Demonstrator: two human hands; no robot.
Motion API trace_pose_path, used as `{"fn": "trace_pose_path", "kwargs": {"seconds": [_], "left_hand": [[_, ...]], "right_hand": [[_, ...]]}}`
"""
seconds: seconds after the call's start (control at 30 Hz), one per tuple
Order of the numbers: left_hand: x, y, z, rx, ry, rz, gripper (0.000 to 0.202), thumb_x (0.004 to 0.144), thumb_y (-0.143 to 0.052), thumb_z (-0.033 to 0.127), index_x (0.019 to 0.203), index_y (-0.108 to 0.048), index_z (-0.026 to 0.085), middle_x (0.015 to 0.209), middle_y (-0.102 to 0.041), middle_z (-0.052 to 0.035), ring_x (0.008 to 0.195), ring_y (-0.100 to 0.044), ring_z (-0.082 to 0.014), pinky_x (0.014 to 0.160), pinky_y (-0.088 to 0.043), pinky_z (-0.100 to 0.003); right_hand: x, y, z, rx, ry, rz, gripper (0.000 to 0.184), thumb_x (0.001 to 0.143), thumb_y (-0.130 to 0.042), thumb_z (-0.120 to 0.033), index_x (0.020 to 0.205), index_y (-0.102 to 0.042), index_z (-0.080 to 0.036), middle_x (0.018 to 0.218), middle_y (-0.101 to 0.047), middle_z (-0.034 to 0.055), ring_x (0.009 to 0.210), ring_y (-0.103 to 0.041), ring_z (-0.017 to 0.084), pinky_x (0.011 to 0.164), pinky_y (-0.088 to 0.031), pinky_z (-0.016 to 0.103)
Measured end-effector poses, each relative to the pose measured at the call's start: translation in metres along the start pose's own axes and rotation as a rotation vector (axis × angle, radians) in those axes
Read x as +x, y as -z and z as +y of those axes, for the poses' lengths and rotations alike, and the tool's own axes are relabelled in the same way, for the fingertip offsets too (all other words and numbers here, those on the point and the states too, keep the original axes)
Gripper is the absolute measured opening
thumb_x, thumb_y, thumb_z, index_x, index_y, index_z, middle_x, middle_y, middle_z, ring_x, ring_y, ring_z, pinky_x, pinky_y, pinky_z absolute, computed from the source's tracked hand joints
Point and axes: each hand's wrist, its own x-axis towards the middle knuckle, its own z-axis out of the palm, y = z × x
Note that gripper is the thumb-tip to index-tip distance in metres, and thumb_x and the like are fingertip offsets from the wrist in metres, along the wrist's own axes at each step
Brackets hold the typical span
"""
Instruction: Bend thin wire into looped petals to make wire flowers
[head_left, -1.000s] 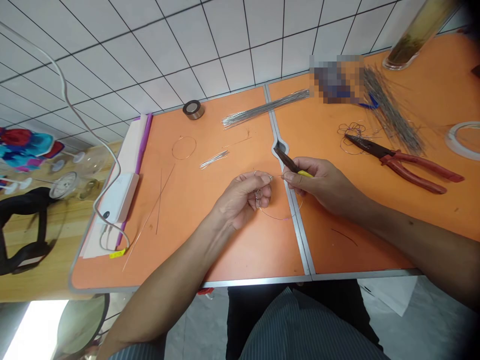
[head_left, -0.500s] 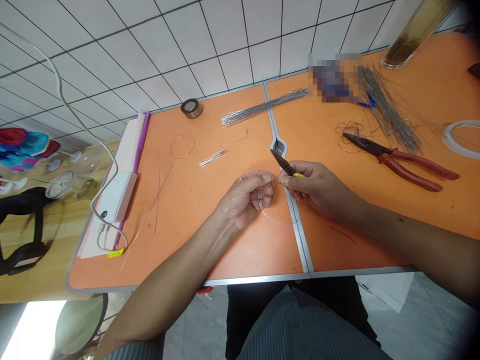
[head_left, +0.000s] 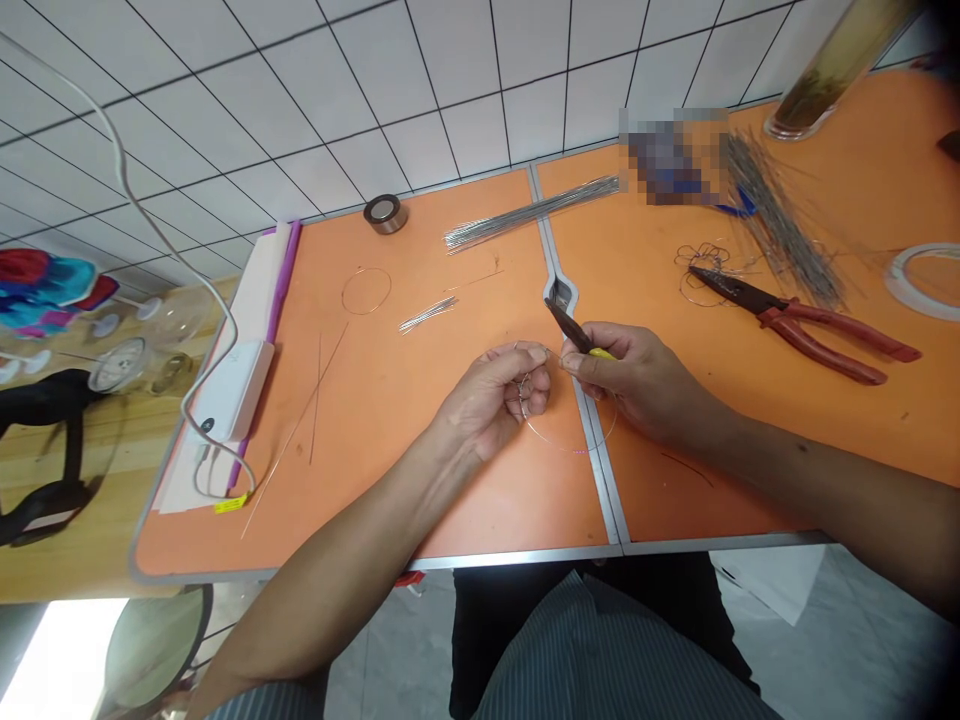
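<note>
My left hand (head_left: pixel 504 385) pinches a thin wire loop (head_left: pixel 551 441) between thumb and forefinger, just left of the table's seam. The loop hangs below both hands as a fine ring. Close by on the right, my right hand (head_left: pixel 626 370) is closed around small pliers (head_left: pixel 568 324) with dark jaws and a bit of yellow handle showing. Their jaws point up and left, away from the loop. The right thumb and fingertips meet at the wire's end beside the left fingertips; their exact grip there is too small to make out.
Red-handled pliers (head_left: pixel 806 322) lie right, beside tangled wire (head_left: pixel 701 275) and a wire bundle (head_left: pixel 787 225). Behind are long straight wires (head_left: pixel 529 215) and a tape roll (head_left: pixel 385 214). Short wires (head_left: pixel 427 315) and another wire ring (head_left: pixel 366 291) lie left. A white box (head_left: pixel 234 392) trails a cable.
The view has shifted very slightly. Both hands, the wire loop and the small pliers keep nearly the same pose.
</note>
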Motion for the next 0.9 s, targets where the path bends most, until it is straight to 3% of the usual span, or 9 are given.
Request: {"fn": "trace_pose_path", "kwargs": {"seconds": [0.43,0.9], "left_hand": [[0.000,-0.001,-0.001,-0.007,-0.044,-0.029,0.026,0.078,-0.085,0.029,0.066,-0.065,0.018,0.062,-0.062,0.0019,0.051,-0.052,-0.0074,0.050,-0.045,-0.021],[-0.003,-0.001,-0.003,-0.013,-0.014,-0.023,0.024,0.075,-0.085,0.028,0.066,-0.065,0.018,0.061,-0.063,0.0017,0.051,-0.053,-0.0074,0.049,-0.043,-0.020]], "right_hand": [[-0.002,-0.002,-0.003,0.034,-0.016,0.020,0.019,0.094,-0.083,-0.037,0.089,-0.071,-0.024,0.070,-0.055,-0.0041,0.067,-0.045,0.016,0.065,-0.035,0.034],[0.000,0.002,-0.013,-0.167,0.071,0.075,0.021,0.094,-0.078,-0.040,0.085,-0.069,-0.024,0.073,-0.055,-0.0033,0.070,-0.047,0.017,0.069,-0.034,0.036]]}}
